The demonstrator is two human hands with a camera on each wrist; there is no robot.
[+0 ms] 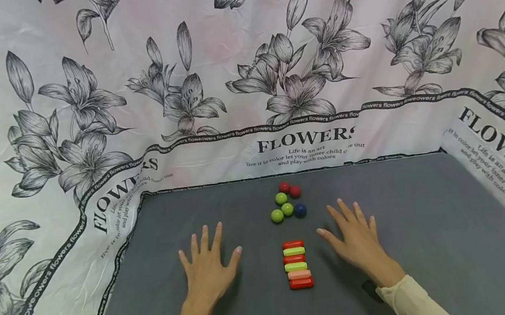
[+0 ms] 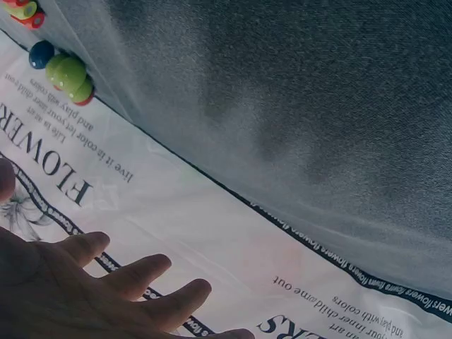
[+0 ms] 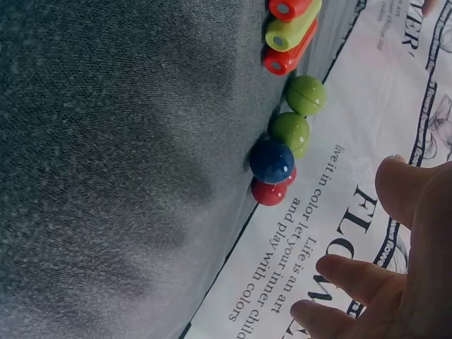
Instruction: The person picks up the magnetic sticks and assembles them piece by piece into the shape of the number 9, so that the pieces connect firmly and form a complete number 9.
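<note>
Short coloured rods lie stacked in a column on the grey table: a red rod, a pink rod, a yellow-green rod and others in red and yellow-green. Grey round spots mark their ends in the right wrist view. Beyond them sit glossy balls: a blue ball, green balls and red balls. My left hand is spread left of the rods, fingers apart, holding nothing. To their right, my right hand is also spread and holds nothing.
The grey tabletop extends to both sides of the hands. White flower-printed cloth rises behind it and along its left and right sides. A dark object shows at the right wrist, partly hidden by the sleeve.
</note>
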